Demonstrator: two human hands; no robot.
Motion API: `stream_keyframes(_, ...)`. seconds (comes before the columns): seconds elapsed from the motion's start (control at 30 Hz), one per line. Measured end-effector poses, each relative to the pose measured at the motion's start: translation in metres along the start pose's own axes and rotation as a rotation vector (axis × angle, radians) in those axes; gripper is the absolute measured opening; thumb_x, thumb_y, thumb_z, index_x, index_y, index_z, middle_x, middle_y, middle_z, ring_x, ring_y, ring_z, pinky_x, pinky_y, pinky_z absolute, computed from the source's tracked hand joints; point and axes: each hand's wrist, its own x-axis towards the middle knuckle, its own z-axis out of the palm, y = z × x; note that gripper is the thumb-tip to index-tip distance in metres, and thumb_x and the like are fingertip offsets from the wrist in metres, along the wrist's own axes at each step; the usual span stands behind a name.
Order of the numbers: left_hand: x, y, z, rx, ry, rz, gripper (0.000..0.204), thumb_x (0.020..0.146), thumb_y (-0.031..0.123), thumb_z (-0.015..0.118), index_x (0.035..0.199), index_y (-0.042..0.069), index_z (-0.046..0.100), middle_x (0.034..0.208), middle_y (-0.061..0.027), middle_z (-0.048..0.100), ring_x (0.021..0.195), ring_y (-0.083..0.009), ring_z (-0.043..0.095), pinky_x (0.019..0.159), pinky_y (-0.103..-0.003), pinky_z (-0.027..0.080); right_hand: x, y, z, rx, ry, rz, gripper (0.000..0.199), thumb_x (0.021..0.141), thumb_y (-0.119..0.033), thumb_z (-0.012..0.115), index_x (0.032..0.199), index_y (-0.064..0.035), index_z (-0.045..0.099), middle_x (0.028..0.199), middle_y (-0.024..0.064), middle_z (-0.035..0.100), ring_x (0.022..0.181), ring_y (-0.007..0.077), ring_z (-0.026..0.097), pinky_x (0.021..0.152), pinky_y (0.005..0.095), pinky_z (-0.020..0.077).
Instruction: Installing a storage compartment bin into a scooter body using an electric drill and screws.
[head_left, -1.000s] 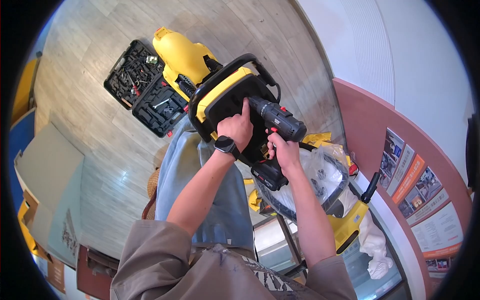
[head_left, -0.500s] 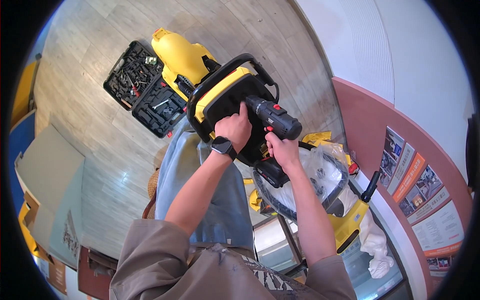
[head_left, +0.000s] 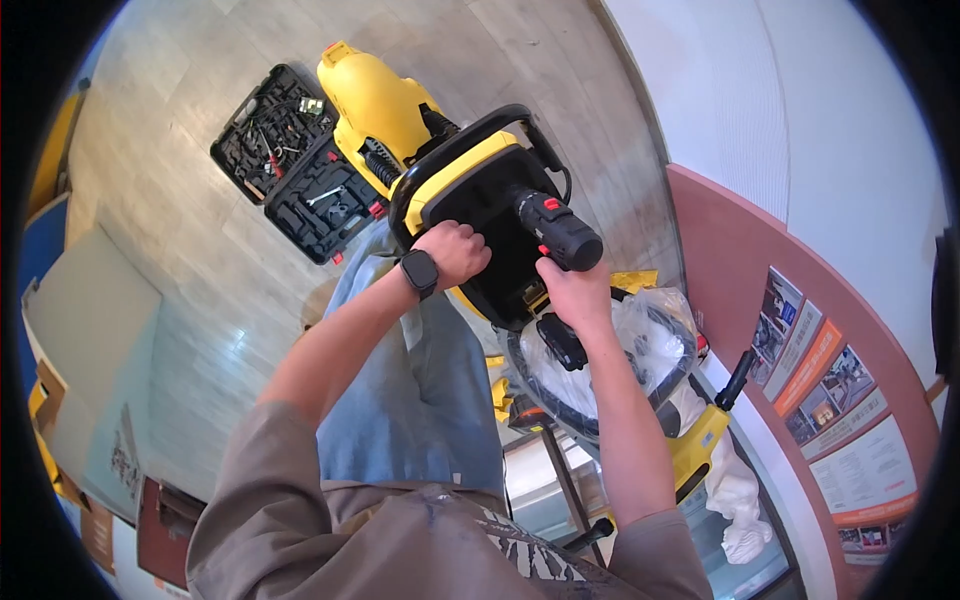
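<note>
A black cordless drill (head_left: 560,232) with red accents is in my right hand (head_left: 580,295), whose fingers wrap its grip. The drill's front end points at the black panel (head_left: 495,265) of a large yellow-and-black machine (head_left: 375,100); the tip is hard to make out against the dark surface. My left hand (head_left: 455,252), with a black watch on the wrist, is closed at the left side of that panel. Its fingers curl under, so whatever they hold is hidden. A black loop handle (head_left: 455,145) runs round the machine's top behind both hands.
An open black tool case (head_left: 300,165) with several tools lies on the wooden floor at the left. Beside my right forearm is a black-rimmed tub (head_left: 530,385) with clear plastic. A yellow part with a black handle (head_left: 738,380) stands near the red-edged display wall (head_left: 720,220).
My left hand has drawn back left from the drill's tip, and its pointing index finger is now curled in. The drill, still in my right hand, sits slightly lower and more end-on.
</note>
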Motion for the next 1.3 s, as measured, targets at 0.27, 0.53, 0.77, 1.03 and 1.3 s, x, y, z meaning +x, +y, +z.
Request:
stream_keyframes(0.27, 0.021, 0.008, 0.019, -0.021, -0.211, 0.026, 0.012, 0.077, 0.018, 0.061, 0.069, 0.009, 0.063, 0.071, -0.0068, 0.067, 0.073, -0.0251, 0.068, 0.065, -0.039, 0.055, 0.017, 0.034, 0.004, 0.184, -0.079, 0.041, 0.035, 0.077, -0.020, 0.067, 0.106, -0.0019, 0.067, 0.091, 0.0170, 0.071, 0.086, 0.0314, 0.069, 0.081, 0.0386, 0.0517)
stream_keyframes(0.53, 0.023, 0.010, 0.018, 0.055, -0.257, -0.012, 0.014, 0.081, 0.018, 0.058, 0.072, 0.010, 0.066, 0.073, -0.0070, 0.068, 0.076, -0.0259, 0.069, 0.067, -0.038, 0.056, 0.015, 0.017, -0.004, 0.031, -0.107, 0.006, 0.036, 0.077, -0.023, 0.067, 0.107, -0.0040, 0.068, 0.093, 0.0196, 0.071, 0.092, 0.0362, 0.068, 0.082, 0.0413, 0.0521)
stream_keyframes(0.77, 0.027, 0.015, 0.019, 0.089, -0.320, -0.035, 0.013, 0.081, 0.017, 0.059, 0.074, 0.011, 0.067, 0.076, -0.0066, 0.069, 0.078, -0.0250, 0.070, 0.068, -0.038, 0.057, 0.026, 0.028, -0.005, 0.054, -0.110, -0.005, 0.037, 0.077, -0.024, 0.066, 0.108, -0.0053, 0.067, 0.096, 0.0208, 0.070, 0.095, 0.0387, 0.067, 0.085, 0.0433, 0.0517)
stream_keyframes(1.03, 0.027, 0.015, 0.010, 0.111, -0.335, -0.070, 0.014, 0.083, 0.017, 0.058, 0.075, 0.012, 0.068, 0.079, -0.0051, 0.070, 0.081, -0.0242, 0.070, 0.070, -0.037, 0.057, 0.027, 0.012, -0.010, -0.018, -0.142, -0.018, 0.039, 0.076, -0.025, 0.068, 0.110, -0.0051, 0.067, 0.096, 0.0207, 0.070, 0.096, 0.0384, 0.067, 0.086, 0.0422, 0.0516)
stream_keyframes(1.3, 0.027, 0.017, 0.015, 0.113, -0.335, -0.079, 0.015, 0.084, 0.016, 0.058, 0.074, 0.012, 0.069, 0.078, -0.0062, 0.070, 0.081, -0.0244, 0.070, 0.070, -0.037, 0.057, 0.025, 0.022, -0.006, -0.008, -0.122, 0.019, 0.040, 0.076, -0.026, 0.069, 0.110, -0.0048, 0.068, 0.096, 0.0213, 0.070, 0.096, 0.0379, 0.067, 0.085, 0.0429, 0.0521)
